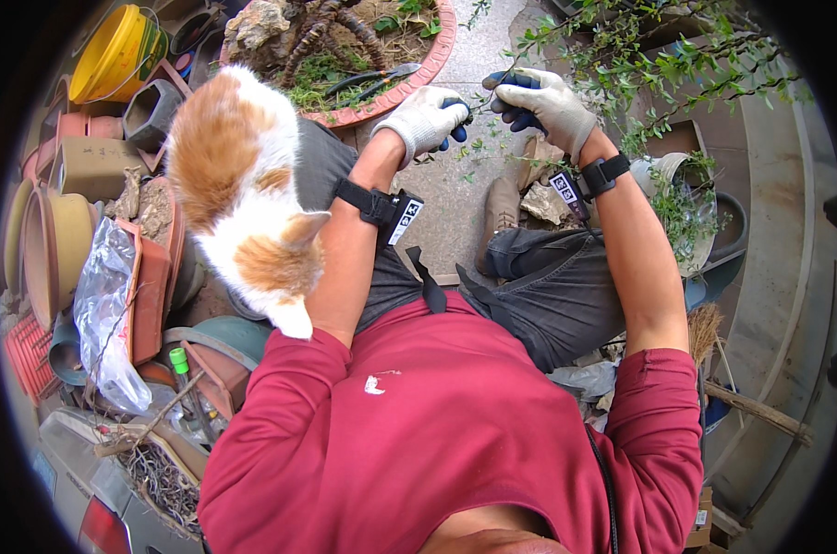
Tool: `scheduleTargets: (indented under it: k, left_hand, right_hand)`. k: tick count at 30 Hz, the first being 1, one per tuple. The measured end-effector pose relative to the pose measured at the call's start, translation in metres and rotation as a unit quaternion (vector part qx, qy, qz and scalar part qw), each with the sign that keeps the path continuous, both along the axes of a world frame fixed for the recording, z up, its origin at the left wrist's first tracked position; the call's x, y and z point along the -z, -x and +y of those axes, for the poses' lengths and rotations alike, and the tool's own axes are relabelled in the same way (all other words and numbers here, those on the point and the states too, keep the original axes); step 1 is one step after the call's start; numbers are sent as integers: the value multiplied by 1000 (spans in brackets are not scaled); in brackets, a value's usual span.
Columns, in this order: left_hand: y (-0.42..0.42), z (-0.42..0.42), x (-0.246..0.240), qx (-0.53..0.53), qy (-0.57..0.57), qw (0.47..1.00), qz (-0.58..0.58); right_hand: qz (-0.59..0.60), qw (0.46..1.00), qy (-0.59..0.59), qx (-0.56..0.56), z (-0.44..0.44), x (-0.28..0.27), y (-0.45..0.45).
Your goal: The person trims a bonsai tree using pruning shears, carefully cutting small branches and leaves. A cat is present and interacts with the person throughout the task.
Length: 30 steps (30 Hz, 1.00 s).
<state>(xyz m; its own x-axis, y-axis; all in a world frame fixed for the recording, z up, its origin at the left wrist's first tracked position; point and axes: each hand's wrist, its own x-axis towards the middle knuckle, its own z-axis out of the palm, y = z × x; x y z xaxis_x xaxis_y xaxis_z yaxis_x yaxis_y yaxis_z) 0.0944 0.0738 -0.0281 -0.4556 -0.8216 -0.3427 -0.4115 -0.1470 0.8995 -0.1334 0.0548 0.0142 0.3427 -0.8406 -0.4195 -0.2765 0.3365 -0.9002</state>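
My left hand (429, 122), in a white glove with blue palm and fingertips, is curled round a small leafy sprig (468, 116). My right hand (544, 104), gloved alike, is to its right with thumb and forefinger together at a thin stem (489, 101); the grip is partly hidden. Leafy branches (675, 76) of a plant reach in beyond my right hand. A white and orange cat (252, 187) stands against my left arm, its head down over my elbow. Pliers-like cutters (377, 79) with dark handles lie on the soil of a round terracotta-coloured planter (446, 41).
Stacked flowerpots (58, 256), a yellow bucket (103, 59) and a clear plastic bag (107, 311) crowd the left. A pale bucket (695, 242) with cut greenery stands at the right. Stones (544, 204) lie near my shoe. Loose leaves lie on the paving (453, 194).
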Motion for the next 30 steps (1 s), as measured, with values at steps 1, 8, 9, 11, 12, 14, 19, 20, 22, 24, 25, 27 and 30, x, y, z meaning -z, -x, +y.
scheduleTargets:
  k: [1, 8, 9, 11, 12, 14, 19, 20, 22, 24, 25, 27, 30]
  left_hand:
    - [0, 0, 0, 2, 0, 1000, 1]
    - [-1, 1, -1, 4, -14, 1000, 21]
    - [-1, 1, -2, 6, -12, 1000, 22]
    - [-1, 1, -3, 7, 6, 1000, 18]
    - [-2, 1, -3, 9, 17, 1000, 10]
    - [-2, 0, -3, -1, 30, 999, 10]
    - [-3, -1, 1, -15, 60, 998, 16]
    - [-3, -1, 1, -17, 64, 998, 19]
    - [-3, -1, 2, -17, 61, 998, 24]
    - [-2, -1, 0, -14, 45, 999, 21]
    - [-2, -1, -1, -15, 33, 999, 23]
    - [-1, 1, -3, -18, 9, 1000, 16]
    - [0, 2, -3, -30, 16, 999, 31]
  right_hand:
    - [-6, 1000, 6, -12, -1, 1, 2]
    - [-5, 998, 44, -35, -3, 5, 4]
    - [0, 999, 45, -29, -4, 7, 3]
    - [-19, 998, 51, -37, -3, 8, 4]
    - [-21, 998, 53, -38, -3, 9, 4]
    - [-24, 998, 53, -37, -3, 11, 4]
    - [-30, 997, 58, -33, -2, 15, 1]
    - [-25, 997, 66, -30, -2, 15, 0]
    - [-15, 997, 77, -22, 0, 15, -1]
    - [-12, 996, 86, -18, 4, 15, -1]
    - [-7, 996, 85, -11, 5, 15, -1]
    - [-7, 996, 88, -5, 6, 14, -3]
    - [3, 996, 88, 16, 7, 14, -6]
